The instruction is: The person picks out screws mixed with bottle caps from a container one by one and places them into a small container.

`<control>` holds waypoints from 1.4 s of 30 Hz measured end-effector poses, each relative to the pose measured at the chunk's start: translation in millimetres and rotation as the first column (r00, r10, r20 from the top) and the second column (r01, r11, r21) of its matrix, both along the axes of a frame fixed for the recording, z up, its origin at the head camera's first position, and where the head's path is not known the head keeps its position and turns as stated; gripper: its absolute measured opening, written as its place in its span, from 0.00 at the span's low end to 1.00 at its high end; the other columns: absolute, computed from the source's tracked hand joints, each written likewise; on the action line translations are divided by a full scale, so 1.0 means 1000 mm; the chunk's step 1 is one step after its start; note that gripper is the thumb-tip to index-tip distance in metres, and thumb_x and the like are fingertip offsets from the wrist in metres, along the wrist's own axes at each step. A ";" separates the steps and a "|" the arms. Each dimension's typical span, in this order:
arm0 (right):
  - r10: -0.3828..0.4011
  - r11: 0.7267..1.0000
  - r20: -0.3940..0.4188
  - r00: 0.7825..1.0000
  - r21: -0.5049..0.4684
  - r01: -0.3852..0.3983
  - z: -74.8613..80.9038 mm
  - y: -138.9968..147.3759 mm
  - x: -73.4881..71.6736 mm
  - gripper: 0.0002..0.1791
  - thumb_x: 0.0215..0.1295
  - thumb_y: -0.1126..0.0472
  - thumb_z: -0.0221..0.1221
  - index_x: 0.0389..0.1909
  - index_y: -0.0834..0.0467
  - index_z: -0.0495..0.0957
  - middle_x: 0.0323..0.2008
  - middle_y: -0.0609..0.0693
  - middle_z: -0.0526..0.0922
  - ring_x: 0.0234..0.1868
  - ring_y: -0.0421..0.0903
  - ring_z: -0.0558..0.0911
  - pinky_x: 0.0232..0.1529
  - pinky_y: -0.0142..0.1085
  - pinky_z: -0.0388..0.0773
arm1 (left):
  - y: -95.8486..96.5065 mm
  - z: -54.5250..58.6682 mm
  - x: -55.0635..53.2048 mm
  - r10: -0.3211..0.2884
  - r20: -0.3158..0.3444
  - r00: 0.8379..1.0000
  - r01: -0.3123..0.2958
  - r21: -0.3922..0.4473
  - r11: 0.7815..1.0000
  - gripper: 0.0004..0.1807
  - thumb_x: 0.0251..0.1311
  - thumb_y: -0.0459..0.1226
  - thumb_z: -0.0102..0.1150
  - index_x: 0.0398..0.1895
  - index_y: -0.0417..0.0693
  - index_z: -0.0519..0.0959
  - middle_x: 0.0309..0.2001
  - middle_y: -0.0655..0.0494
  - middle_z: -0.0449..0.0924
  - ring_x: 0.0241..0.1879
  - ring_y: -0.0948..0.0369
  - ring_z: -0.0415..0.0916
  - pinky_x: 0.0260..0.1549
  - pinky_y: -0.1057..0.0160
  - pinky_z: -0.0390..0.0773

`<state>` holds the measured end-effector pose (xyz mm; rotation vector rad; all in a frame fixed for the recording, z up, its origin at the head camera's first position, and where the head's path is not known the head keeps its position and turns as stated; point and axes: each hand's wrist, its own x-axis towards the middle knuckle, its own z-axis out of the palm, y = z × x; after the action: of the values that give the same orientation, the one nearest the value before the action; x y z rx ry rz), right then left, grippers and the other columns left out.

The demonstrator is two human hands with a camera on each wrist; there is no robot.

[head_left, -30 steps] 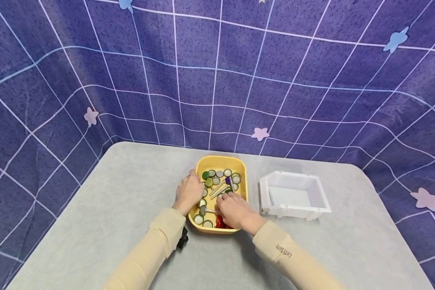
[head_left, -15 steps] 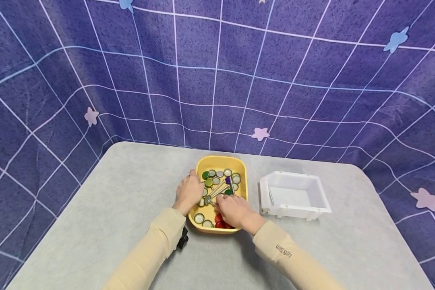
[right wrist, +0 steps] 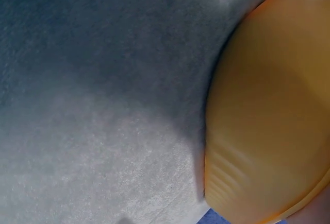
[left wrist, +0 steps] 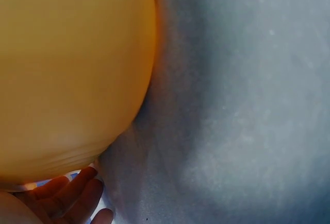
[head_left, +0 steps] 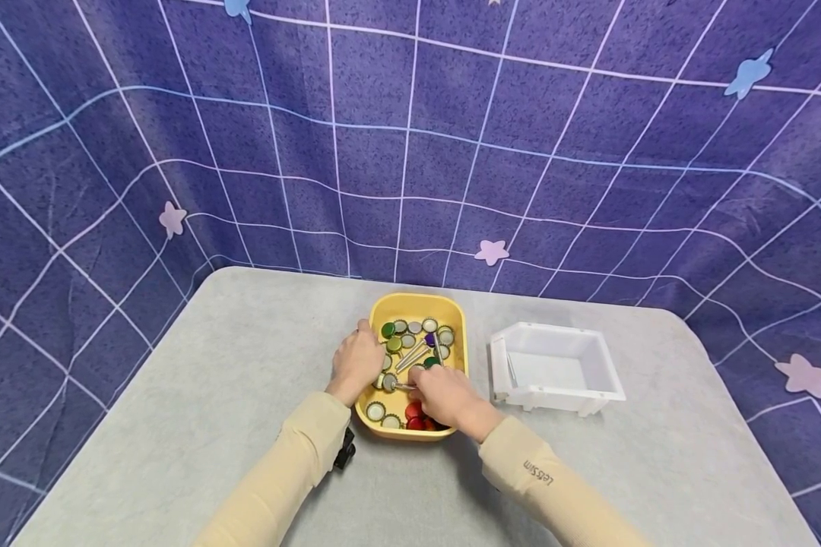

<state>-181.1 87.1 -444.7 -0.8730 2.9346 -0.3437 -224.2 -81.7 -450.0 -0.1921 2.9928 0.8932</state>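
A yellow plastic bin (head_left: 417,300) stands on the table, with several bottle caps (head_left: 375,412) and thin metal rods (head_left: 413,355) inside. My left hand (head_left: 359,365) grips its left rim; in the left wrist view the fingers (left wrist: 77,198) curl along the outer wall. Inside the bin's right half, my right hand (head_left: 445,395) points downward and holds a short metal rod (head_left: 405,387) sticking out leftward from the fingertips. The rod's far end meets a grey round cap (head_left: 390,382). Red caps (head_left: 416,419) lie below that hand, which hides part of the bin floor.
A white open-front bin (head_left: 554,368) stands to the right, with a thin rod (head_left: 511,371) along its left wall. The grey table (head_left: 246,342) backs onto a purple curtain (head_left: 410,152). A black object (head_left: 345,450) shows beneath the left wrist.
The rod and the grey round cap have shifted away from me inside the bin and settled beside the left-hand caps. My right hand has tilted slightly; the left hand has stayed put.
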 end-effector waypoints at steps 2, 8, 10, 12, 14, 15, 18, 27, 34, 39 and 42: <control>-0.007 1.000 0.015 1.000 -0.014 0.007 0.001 0.000 0.000 0.04 0.66 0.57 0.62 0.34 0.53 0.78 0.25 0.46 0.81 0.25 0.43 0.79 0.21 0.35 0.72 | 0.000 0.000 0.000 0.000 0.002 1.000 0.000 0.001 1.000 0.15 0.69 0.39 0.41 0.52 0.41 0.67 0.42 0.42 0.81 0.44 0.43 0.80 0.43 0.45 0.78; -0.026 0.990 0.092 0.995 -0.138 0.039 0.005 0.002 -0.002 0.04 0.66 0.60 0.61 0.35 0.55 0.75 0.25 0.48 0.81 0.25 0.41 0.78 0.27 0.34 0.75 | 0.002 0.000 0.000 0.000 0.002 1.000 0.000 0.003 1.000 0.15 0.68 0.39 0.42 0.52 0.41 0.67 0.42 0.42 0.81 0.44 0.43 0.80 0.43 0.45 0.78; -0.022 0.973 0.131 0.991 -0.225 0.052 0.007 0.004 -0.003 0.04 0.66 0.62 0.60 0.36 0.57 0.74 0.24 0.48 0.80 0.24 0.40 0.77 0.27 0.33 0.75 | 0.002 0.000 0.000 -0.003 0.000 1.000 0.003 0.002 1.000 0.15 0.69 0.40 0.41 0.52 0.41 0.67 0.42 0.42 0.81 0.44 0.43 0.80 0.43 0.45 0.78; -0.014 0.951 0.165 0.986 -0.302 0.064 0.009 0.006 -0.005 0.05 0.66 0.63 0.60 0.36 0.58 0.73 0.22 0.49 0.80 0.22 0.39 0.76 0.24 0.30 0.74 | 0.002 0.001 0.001 -0.005 -0.005 1.000 0.005 0.002 1.000 0.15 0.69 0.40 0.40 0.52 0.40 0.68 0.42 0.41 0.81 0.43 0.42 0.81 0.43 0.44 0.78; -0.002 0.927 0.206 0.979 -0.367 0.079 0.011 0.007 -0.006 0.05 0.67 0.64 0.60 0.36 0.59 0.73 0.21 0.51 0.81 0.20 0.39 0.77 0.22 0.29 0.74 | 0.002 0.001 0.001 -0.005 -0.007 1.000 0.005 0.002 1.000 0.15 0.69 0.39 0.40 0.51 0.40 0.68 0.42 0.41 0.81 0.44 0.42 0.81 0.44 0.44 0.78; 0.003 0.916 0.229 0.973 -0.391 0.089 0.011 0.008 -0.007 0.05 0.67 0.64 0.59 0.37 0.60 0.72 0.21 0.51 0.82 0.19 0.40 0.78 0.21 0.28 0.74 | 0.002 0.000 0.000 -0.004 -0.008 1.000 0.004 0.000 1.000 0.14 0.69 0.39 0.40 0.51 0.40 0.68 0.42 0.41 0.81 0.44 0.42 0.81 0.44 0.44 0.78; 0.014 0.895 0.265 0.964 -0.433 0.106 0.013 0.009 -0.007 0.06 0.68 0.63 0.60 0.36 0.60 0.73 0.22 0.54 0.85 0.17 0.43 0.81 0.20 0.29 0.76 | 0.002 0.000 0.000 -0.003 -0.011 1.000 0.003 0.000 1.000 0.14 0.69 0.39 0.41 0.51 0.41 0.68 0.42 0.41 0.81 0.44 0.42 0.81 0.44 0.44 0.78; 0.013 0.899 0.154 0.988 -0.435 0.056 0.016 0.011 -0.009 0.08 0.65 0.60 0.62 0.37 0.59 0.75 0.19 0.49 0.84 0.18 0.33 0.73 0.25 0.28 0.69 | 0.002 -0.001 0.000 0.002 -0.010 1.000 -0.002 0.006 1.000 0.14 0.69 0.40 0.40 0.51 0.41 0.68 0.41 0.42 0.81 0.43 0.42 0.81 0.43 0.44 0.78; 0.001 0.862 0.213 0.977 -0.496 0.107 0.027 0.016 -0.012 0.06 0.67 0.62 0.60 0.39 0.59 0.74 0.23 0.52 0.86 0.19 0.36 0.76 0.23 0.29 0.72 | 0.001 0.000 0.000 -0.001 -0.004 1.000 0.001 0.007 1.000 0.15 0.69 0.40 0.40 0.52 0.41 0.68 0.42 0.42 0.81 0.43 0.43 0.80 0.43 0.45 0.78; 0.028 0.825 0.285 0.958 -0.548 0.139 0.031 0.019 -0.014 0.07 0.68 0.62 0.59 0.41 0.61 0.73 0.25 0.54 0.86 0.23 0.46 0.82 0.25 0.31 0.77 | 0.001 0.000 0.000 -0.004 0.000 1.000 0.004 0.000 1.000 0.15 0.68 0.39 0.41 0.52 0.41 0.68 0.41 0.42 0.81 0.43 0.43 0.80 0.43 0.45 0.78; 0.029 0.816 0.300 0.953 -0.558 0.151 0.034 0.021 -0.015 0.07 0.68 0.62 0.59 0.41 0.61 0.74 0.25 0.54 0.85 0.27 0.53 0.84 0.27 0.31 0.79 | 0.001 0.000 0.000 -0.003 0.001 1.000 0.003 -0.002 1.000 0.15 0.68 0.39 0.41 0.52 0.41 0.67 0.42 0.42 0.81 0.43 0.43 0.80 0.43 0.45 0.78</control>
<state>-196.4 108.1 -411.2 -0.6827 2.5907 -1.3015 -224.2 -80.8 -450.2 -0.1877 2.9920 0.8891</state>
